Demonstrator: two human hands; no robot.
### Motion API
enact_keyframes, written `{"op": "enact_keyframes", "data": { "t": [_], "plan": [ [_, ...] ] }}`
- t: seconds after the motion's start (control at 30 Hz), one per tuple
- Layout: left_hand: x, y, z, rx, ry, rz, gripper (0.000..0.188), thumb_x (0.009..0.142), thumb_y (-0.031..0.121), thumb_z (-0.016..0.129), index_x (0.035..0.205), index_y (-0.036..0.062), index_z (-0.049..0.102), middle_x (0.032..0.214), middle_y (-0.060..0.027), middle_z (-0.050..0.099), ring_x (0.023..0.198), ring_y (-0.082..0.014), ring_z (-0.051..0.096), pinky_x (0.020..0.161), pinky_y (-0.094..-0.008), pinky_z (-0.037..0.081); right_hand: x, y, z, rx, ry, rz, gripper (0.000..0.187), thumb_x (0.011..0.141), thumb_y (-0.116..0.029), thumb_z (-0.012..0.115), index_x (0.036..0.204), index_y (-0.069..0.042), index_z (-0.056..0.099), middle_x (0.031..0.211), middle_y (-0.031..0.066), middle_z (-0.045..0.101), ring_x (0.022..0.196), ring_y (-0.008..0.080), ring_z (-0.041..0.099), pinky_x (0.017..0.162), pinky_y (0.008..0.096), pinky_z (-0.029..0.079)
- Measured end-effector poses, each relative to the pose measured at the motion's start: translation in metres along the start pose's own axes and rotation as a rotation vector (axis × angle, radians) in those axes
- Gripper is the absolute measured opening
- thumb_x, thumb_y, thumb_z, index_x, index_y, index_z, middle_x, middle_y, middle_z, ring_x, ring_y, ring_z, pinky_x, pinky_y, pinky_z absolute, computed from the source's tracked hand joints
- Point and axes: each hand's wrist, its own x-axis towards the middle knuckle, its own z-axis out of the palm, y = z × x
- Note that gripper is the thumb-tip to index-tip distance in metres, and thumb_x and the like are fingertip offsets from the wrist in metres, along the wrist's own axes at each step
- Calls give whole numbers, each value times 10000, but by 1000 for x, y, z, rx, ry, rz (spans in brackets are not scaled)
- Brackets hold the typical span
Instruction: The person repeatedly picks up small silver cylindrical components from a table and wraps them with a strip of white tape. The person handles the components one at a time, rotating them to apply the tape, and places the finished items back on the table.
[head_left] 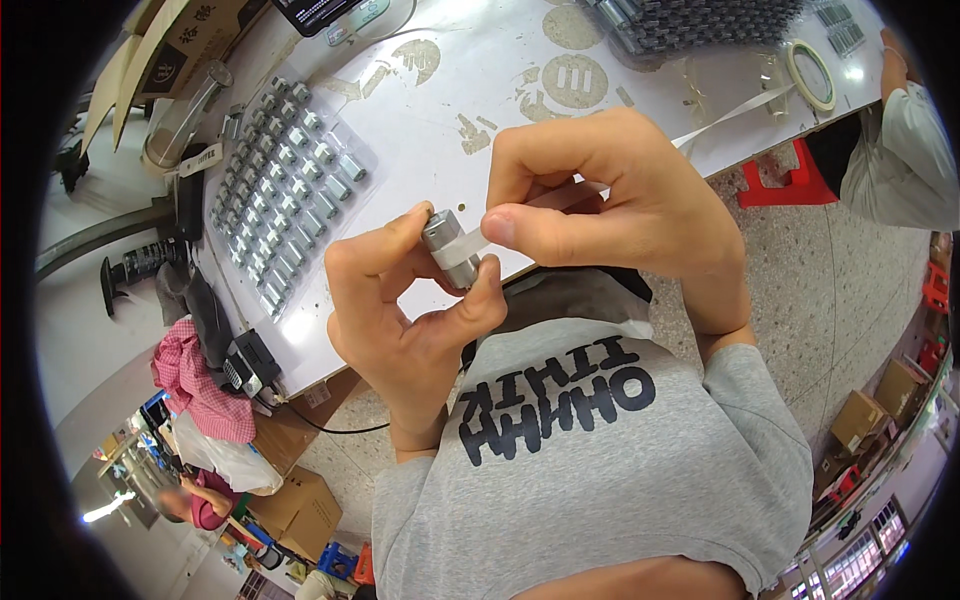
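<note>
My left hand point(390, 320) pinches a small silver metal cylinder point(438, 230), perhaps a small motor, by its two ends between thumb and forefinger. A band of whitish tape point(735, 116) lies across the cylinder's middle. Above and to the right, my right hand point(635, 205) is closed on this tape, thumb against the bent forefinger, close to the cylinder. From behind my right hand the strip runs up to a tape roll point(828, 90) near the table's right edge. My other right fingers are curled and partly hidden.
A clear plastic tray point(365, 190) with rows of similar cylinders lies on the white table point(420, 130) at left. Many more cylinders point(690, 28) sit at the far right. A cardboard box point(190, 50) stands far left; a red stool point(790, 180) and another person point(900, 150) are at right.
</note>
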Motion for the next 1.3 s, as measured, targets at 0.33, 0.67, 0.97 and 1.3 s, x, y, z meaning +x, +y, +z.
{"op": "enact_keyframes", "data": {
  "t": [0.33, 0.67, 0.97, 1.3],
  "plan": [
    [-4, 2, 10, -687, -27, -114, 548, 606, 35, 748, 1036, -15, 411, 912, -86, 506, 828, -145, 542, 732, -263, 452, -6, -7, 1, 151, -52, -47, 172, 804, -162, 556, 747, -1, 543, 600, 27, 544, 572, 60, 499, 518, 202, 384],
    [8, -7, 15, -27, -101, 102, 455, 830, 257, 515, 1163, -50, 465, 829, -42, 475, 748, -133, 378, 697, -252, 310, -5, 5, 0, 155, 85, -119, 214, 809, -216, 573, 810, -2, 582, 662, 34, 575, 615, 62, 511, 545, 215, 395],
    [20, 2, 7, 312, -84, 332, 432, 678, 175, 673, 1071, 31, 569, 853, -43, 598, 755, -168, 474, 678, -264, 379, -4, 11, 2, 28, 217, -103, 227, 723, -125, 658, 612, -46, 476, 536, -53, 384, 510, 15, 318, 451, 189, 207],
    [18, 4, 12, 98, -18, 190, 472, 519, 12, 717, 973, 40, 594, 842, -46, 600, 699, -143, 497, 577, -236, 427, -7, 5, -7, 184, 63, -73, 149, 785, -121, 587, 707, -11, 523, 563, -39, 417, 516, 16, 353, 452, 174, 257]
  ]
}}
